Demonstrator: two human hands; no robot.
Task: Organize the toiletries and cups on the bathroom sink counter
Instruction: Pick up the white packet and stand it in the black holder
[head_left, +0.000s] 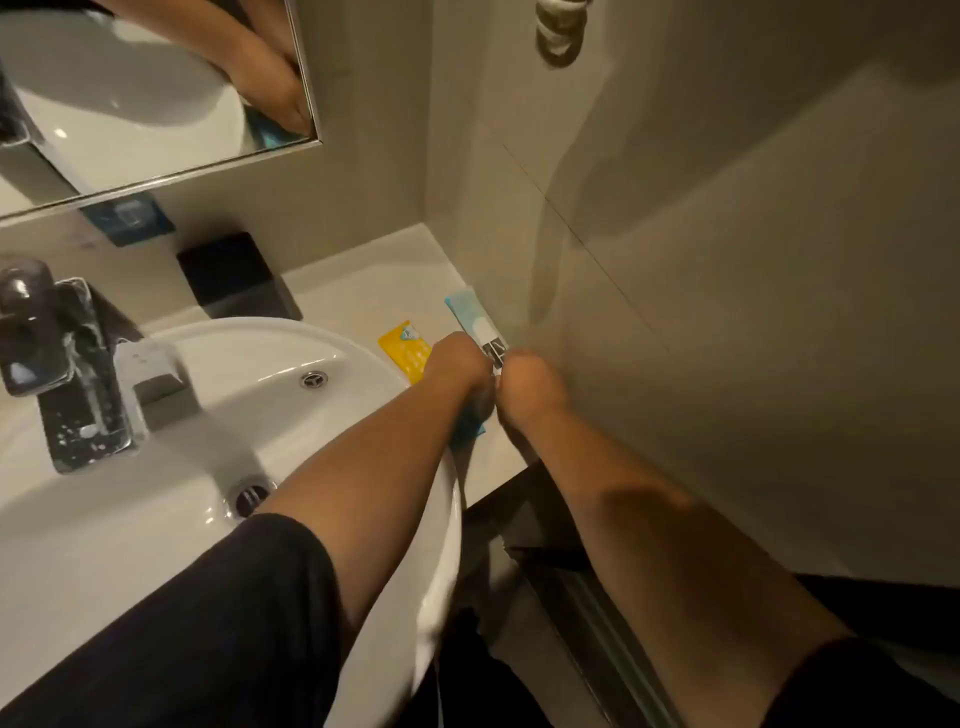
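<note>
A light blue toiletry packet (470, 318) lies on the white counter (358, 291) against the right wall. My left hand (460, 364) and my right hand (530, 382) meet over its near end, both with fingers curled on it. Another blue packet (467, 428) shows under my left wrist. A yellow sachet (405, 345) lies just left of my left hand, beside the basin rim. The fingertips are hidden and the image is blurred.
A white round basin (218, 415) fills the left, with a chrome tap (67, 364) at its back. A black box (234, 275) stands at the back of the counter below the mirror (145, 93). The tiled wall (727, 260) closes the right side.
</note>
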